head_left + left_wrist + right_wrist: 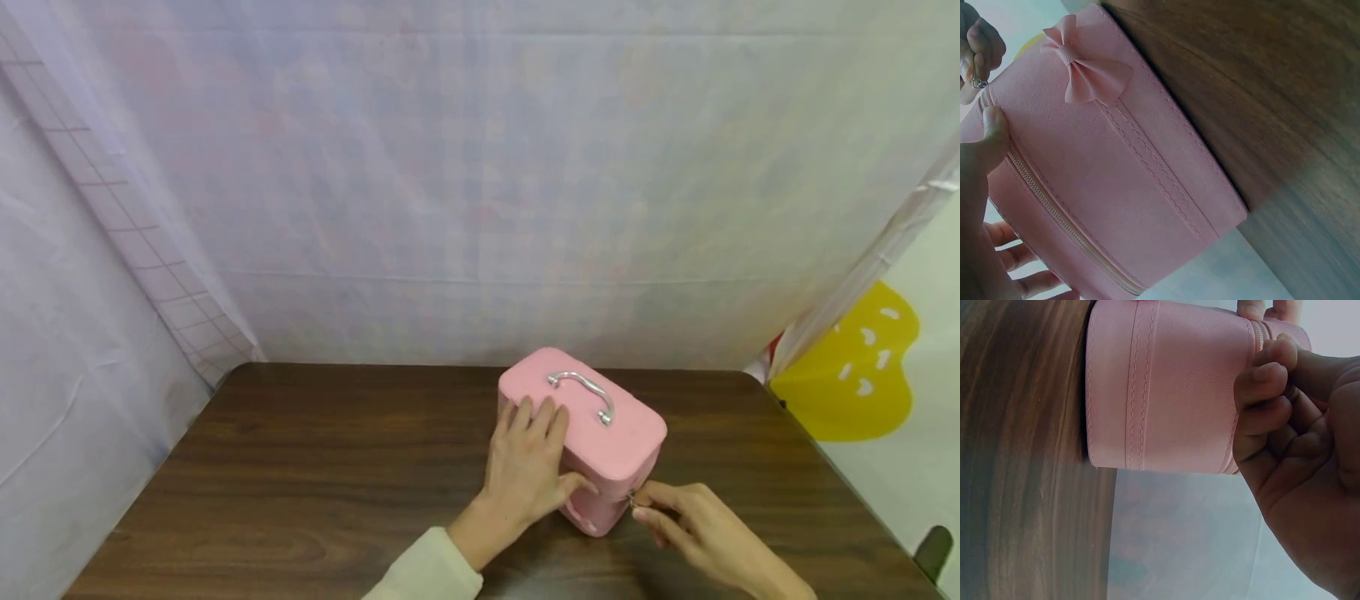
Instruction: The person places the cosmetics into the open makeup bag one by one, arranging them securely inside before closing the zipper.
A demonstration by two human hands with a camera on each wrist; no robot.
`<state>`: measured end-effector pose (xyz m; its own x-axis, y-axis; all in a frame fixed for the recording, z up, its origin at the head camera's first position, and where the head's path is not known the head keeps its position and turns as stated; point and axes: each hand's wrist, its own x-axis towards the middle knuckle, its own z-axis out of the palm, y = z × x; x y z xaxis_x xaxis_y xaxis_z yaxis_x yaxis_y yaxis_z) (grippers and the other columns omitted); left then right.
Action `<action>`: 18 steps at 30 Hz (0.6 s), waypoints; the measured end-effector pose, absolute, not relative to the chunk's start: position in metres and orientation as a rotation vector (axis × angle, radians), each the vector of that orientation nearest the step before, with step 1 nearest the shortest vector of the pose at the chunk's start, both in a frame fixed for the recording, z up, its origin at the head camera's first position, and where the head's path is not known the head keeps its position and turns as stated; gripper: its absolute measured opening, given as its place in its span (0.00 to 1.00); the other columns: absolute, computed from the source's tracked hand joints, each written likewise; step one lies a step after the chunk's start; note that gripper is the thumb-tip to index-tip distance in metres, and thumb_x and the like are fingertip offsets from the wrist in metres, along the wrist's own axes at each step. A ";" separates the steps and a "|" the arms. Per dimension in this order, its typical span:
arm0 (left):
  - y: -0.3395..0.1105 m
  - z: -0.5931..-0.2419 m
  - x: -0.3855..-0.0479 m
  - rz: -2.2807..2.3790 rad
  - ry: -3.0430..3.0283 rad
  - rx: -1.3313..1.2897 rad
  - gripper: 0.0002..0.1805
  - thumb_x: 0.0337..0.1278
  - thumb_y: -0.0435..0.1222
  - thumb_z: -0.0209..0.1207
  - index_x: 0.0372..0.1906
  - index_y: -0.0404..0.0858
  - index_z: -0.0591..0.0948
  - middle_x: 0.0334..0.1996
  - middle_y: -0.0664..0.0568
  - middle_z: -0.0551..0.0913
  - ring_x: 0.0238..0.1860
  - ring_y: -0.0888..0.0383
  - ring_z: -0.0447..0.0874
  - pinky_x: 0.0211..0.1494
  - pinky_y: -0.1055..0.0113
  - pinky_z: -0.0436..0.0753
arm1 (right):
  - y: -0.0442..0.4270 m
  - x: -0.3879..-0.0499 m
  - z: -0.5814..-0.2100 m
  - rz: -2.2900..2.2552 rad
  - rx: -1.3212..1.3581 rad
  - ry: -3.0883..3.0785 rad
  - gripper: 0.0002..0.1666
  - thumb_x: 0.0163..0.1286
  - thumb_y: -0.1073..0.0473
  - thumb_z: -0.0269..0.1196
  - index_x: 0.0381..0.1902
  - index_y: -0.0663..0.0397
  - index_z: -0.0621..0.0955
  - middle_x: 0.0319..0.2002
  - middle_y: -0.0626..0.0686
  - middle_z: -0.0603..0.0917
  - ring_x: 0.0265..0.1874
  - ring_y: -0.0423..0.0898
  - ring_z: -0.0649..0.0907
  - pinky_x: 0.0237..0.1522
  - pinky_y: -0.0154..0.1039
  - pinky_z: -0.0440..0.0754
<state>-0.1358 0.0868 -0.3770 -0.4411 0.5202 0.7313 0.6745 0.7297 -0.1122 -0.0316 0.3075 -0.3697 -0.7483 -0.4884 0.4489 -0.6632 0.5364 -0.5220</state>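
A pink cosmetic case stands upright on the table, turned at an angle, with a silver handle on its lid. My left hand rests on the case, its fingers spread over the lid's edge and its thumb on the front beside the zipper. At the corner nearest my right side, my right hand pinches the small metal zipper pull between thumb and index finger. In the right wrist view the fingers mostly hide that pull. A pink bow decorates the front below the zipper line.
The dark wood table extends widely to the left of the case. Behind it hangs a pale curtain. A yellow shape with white marks shows beyond the table's right edge.
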 end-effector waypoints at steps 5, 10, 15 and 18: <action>0.091 -0.378 -0.134 -0.244 -2.153 -0.881 0.50 0.20 0.74 0.64 0.49 0.42 0.78 0.43 0.54 0.75 0.45 0.52 0.71 0.58 0.56 0.70 | 0.308 -0.031 -0.370 1.037 0.968 -2.539 0.21 0.65 0.77 0.57 0.33 0.40 0.73 0.20 0.37 0.72 0.18 0.26 0.68 0.14 0.26 0.69; 0.088 -0.378 -0.137 -0.201 -2.175 -0.919 0.51 0.23 0.77 0.60 0.51 0.44 0.76 0.46 0.54 0.74 0.47 0.53 0.69 0.58 0.54 0.67 | 0.308 -0.031 -0.371 1.050 0.967 -2.553 0.21 0.65 0.76 0.57 0.35 0.39 0.74 0.20 0.37 0.72 0.18 0.26 0.68 0.14 0.27 0.70; 0.075 -0.377 -0.150 -0.195 -2.212 -1.038 0.52 0.32 0.77 0.54 0.61 0.47 0.72 0.58 0.49 0.70 0.61 0.48 0.65 0.65 0.46 0.61 | 0.306 -0.032 -0.370 1.075 1.005 -2.575 0.19 0.66 0.75 0.56 0.37 0.42 0.75 0.20 0.39 0.74 0.18 0.27 0.70 0.15 0.27 0.71; 0.063 -0.375 -0.164 -0.236 -2.223 -1.122 0.51 0.36 0.75 0.54 0.65 0.48 0.70 0.63 0.47 0.67 0.67 0.46 0.60 0.66 0.44 0.61 | 0.306 -0.032 -0.370 1.084 1.000 -2.588 0.18 0.67 0.74 0.56 0.36 0.41 0.74 0.20 0.39 0.74 0.19 0.27 0.70 0.15 0.27 0.71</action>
